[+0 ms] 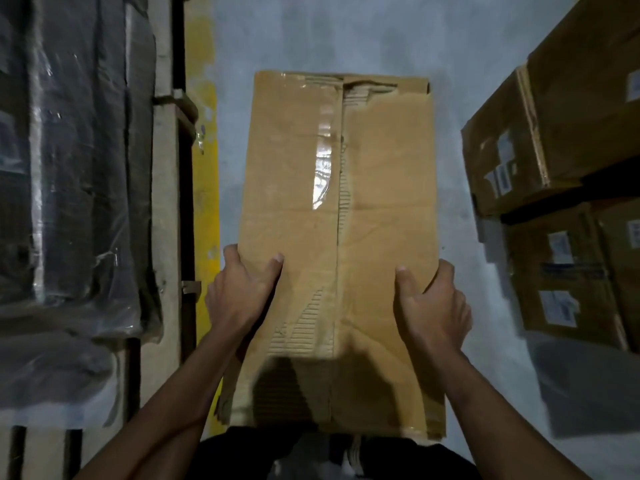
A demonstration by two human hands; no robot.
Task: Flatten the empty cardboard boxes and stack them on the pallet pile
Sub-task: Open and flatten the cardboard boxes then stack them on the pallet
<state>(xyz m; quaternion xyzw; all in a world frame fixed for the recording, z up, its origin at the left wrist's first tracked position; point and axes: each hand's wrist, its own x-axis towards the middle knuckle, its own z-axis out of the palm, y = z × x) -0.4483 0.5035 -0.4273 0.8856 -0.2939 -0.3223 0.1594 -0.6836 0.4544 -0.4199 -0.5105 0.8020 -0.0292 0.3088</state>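
A large brown corrugated cardboard box [341,216] fills the centre of the frame, held out over the pale grey concrete floor [346,32], its long side running from the lower middle up toward the top. Its upper face shows a centre seam with a torn strip of shiny clear packing tape [323,161] and patches where the paper skin is ripped away to the ribbed fluting. The left hand [242,292] grips the box's left edge, thumb lying on the top face and fingers wrapped around the side. The right hand [433,303] grips the right edge the same way, thumb on top and fingers curled over the edge. Both bare forearms reach up from the bottom of the frame. Along the left side stands a wooden pallet [166,209] carrying dark goods under clear plastic wrap [69,168], and beside it a yellow painted line [204,168] runs along the floor. At the right edge of the frame sit stacked brown cardboard cartons [568,202] bearing small white labels.
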